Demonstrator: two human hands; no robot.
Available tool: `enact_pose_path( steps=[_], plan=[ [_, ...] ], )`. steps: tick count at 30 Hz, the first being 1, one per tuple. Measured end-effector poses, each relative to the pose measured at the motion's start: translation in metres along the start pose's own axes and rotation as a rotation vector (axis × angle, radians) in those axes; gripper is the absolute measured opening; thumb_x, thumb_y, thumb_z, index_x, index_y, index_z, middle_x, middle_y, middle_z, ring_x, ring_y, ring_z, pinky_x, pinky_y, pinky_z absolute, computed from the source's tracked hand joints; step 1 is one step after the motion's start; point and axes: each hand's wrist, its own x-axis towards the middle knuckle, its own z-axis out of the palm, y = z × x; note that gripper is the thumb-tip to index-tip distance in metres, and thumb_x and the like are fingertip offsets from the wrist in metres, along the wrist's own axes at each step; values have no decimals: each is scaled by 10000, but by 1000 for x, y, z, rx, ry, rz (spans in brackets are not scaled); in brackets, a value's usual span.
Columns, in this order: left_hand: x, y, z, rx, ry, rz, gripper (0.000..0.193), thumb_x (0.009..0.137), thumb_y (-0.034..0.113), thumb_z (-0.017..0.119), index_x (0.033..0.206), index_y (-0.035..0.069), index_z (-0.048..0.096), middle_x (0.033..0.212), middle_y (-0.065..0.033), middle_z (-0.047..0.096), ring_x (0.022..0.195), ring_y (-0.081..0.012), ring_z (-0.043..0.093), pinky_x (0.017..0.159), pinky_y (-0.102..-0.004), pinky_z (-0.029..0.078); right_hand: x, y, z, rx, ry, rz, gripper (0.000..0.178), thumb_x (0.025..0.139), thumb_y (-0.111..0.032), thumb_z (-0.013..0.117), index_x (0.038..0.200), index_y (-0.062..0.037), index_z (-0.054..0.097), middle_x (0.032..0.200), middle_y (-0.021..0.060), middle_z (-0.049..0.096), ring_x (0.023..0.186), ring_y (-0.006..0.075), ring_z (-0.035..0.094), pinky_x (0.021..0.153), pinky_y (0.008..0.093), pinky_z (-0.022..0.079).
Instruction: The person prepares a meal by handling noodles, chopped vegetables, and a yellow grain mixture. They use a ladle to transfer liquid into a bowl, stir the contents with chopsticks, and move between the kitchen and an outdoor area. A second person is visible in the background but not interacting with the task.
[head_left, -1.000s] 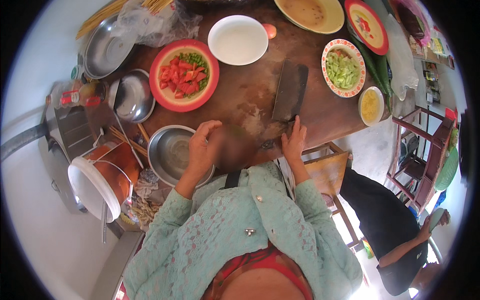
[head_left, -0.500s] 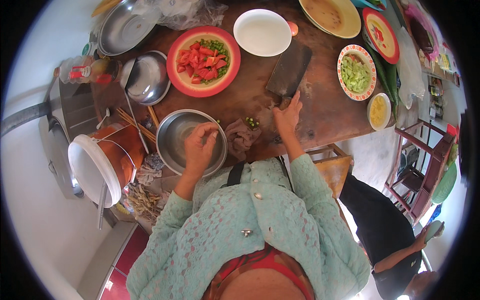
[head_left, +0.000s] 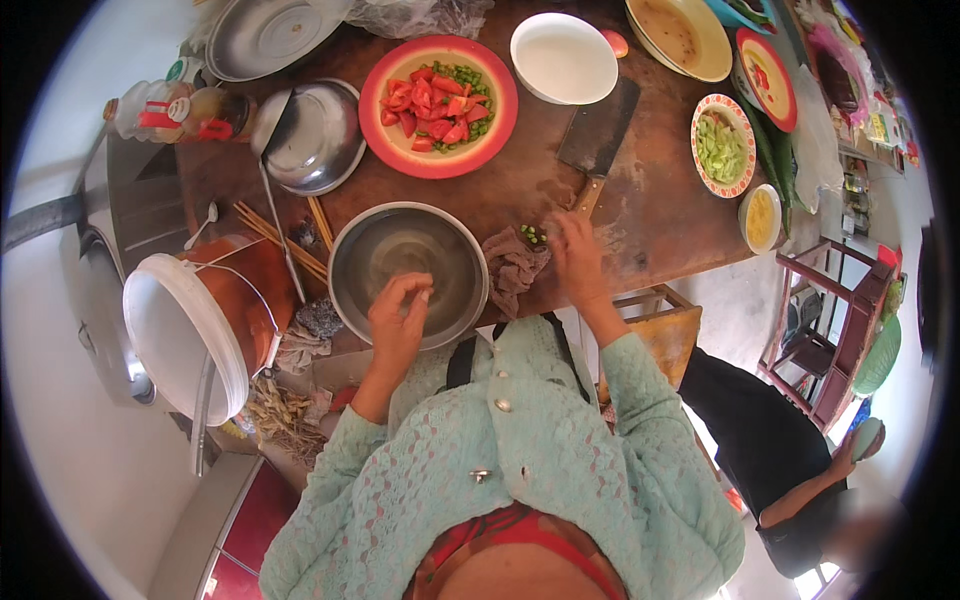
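My left hand (head_left: pixel 398 322) hangs over the near rim of a metal basin (head_left: pixel 340 270) of water, thumb and fingers pinched; whatever they hold, if anything, is hidden. My right hand (head_left: pixel 578 262) is low over the table with its fingers somewhat apart. Beside those fingertips lie a few chopped green pieces (head_left: pixel 533 235) and a crumpled brown cloth (head_left: pixel 514 268). Just beyond the right hand rests a cleaver (head_left: pixel 600 130), its wooden handle pointing toward me. A red-rimmed plate (head_left: pixel 372 80) of cut tomato (head_left: pixel 430 108) and chopped greens (head_left: pixel 478 112) stands past the basin.
A white bowl (head_left: pixel 562 60) sits beyond the cleaver. To the right are a patterned bowl (head_left: pixel 748 175) of green slices and a small yellow-filled bowl (head_left: pixel 760 220). A bucket (head_left: pixel 190 330), chopsticks (head_left: pixel 290 245) and an upturned metal bowl (head_left: pixel 315 145) are left. A person (head_left: pixel 760 440) is at right.
My right hand has left the cleaver's handle and come closer to the green pieces. The left hand stays pinched at the basin, and the view has shifted slightly.
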Motion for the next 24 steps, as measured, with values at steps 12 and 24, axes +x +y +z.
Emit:
enact_pose_path(
  steps=[12,24],
  plan=[
    [-56,-19,-19,-24,-37,-136,137,837,-14,548,960,-9,607,926,-49,607,837,-110,586,765,-236,452,25,-8,30,-118,-266,-126,195,718,-69,656,885,-59,557,923,152,524,820,363,565,703,434,472],
    [-38,1,53,-774,-267,-574,184,898,93,495,1038,-7,561,982,-103,615,856,-154,601,781,-305,492,29,-34,-10,468,-140,262,102,696,-14,611,794,-22,579,759,118,591,696,221,603,617,307,476]
  ],
)
